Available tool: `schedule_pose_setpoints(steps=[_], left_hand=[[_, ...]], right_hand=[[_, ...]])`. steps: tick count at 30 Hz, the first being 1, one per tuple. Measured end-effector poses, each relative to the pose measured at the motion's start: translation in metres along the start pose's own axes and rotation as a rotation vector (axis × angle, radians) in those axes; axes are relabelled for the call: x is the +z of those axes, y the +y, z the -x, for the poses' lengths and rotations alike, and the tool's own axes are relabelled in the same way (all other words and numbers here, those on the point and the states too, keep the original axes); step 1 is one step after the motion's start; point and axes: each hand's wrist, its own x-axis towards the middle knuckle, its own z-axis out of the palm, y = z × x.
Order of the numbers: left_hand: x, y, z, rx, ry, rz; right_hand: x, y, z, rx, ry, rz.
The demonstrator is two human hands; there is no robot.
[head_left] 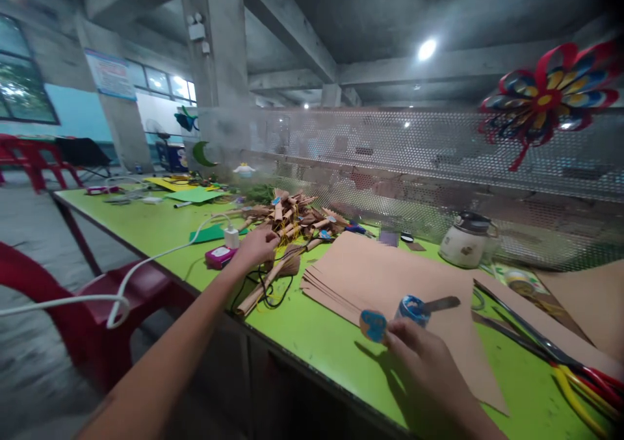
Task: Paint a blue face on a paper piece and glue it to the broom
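My right hand (423,355) pinches the edge of a small round brown paper disc (373,326) with blue paint on its face, held above the table's front part. Just behind that hand stands a small blue-smeared pot (408,307) with a dark flat stick (441,304) across its top. My left hand (257,247) reaches to the near side of a pile of rolled brown paper pieces (292,216) with yellow strings. Its fingers are curled, and what they grip, if anything, is hidden. Below it lie a long paper roll (266,287) and black cord (277,290).
Brown paper sheets (361,268) are stacked mid-table, with large scissors (550,352) to their right. A white jug (465,242) stands behind. On the left are a magenta box (220,256), a white charger (231,236) with its cable, and a red chair (112,297). A mesh screen (390,157) backs the table.
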Motion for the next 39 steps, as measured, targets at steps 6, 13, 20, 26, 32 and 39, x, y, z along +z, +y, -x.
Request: schedule_pose_setpoints(steps=[6, 13, 20, 26, 32, 39], left_hand=[[0.002, -0.01, -0.006, -0.02, -0.06, -0.227], [0.004, -0.026, 0.029, -0.106, -0.087, -0.379], [0.011, -0.026, 0.085, -0.196, -0.147, -0.445], [0.025, -0.014, 0.086, -0.214, -0.184, -0.437], [0.013, -0.023, 0.078, -0.264, -0.116, -0.371], [-0.026, -0.03, 0.101, -0.286, 0.206, -0.232]], right_hand=[[-0.001, -0.012, 0.003, 0.004, -0.056, 0.01], [-0.001, -0.011, 0.004, -0.019, -0.048, 0.042], [0.001, -0.009, 0.002, -0.023, -0.042, 0.035], [-0.002, -0.011, 0.004, -0.001, -0.045, 0.045], [-0.004, -0.017, 0.003, 0.022, -0.034, 0.043], [-0.003, -0.016, 0.003, 0.011, -0.048, 0.016]])
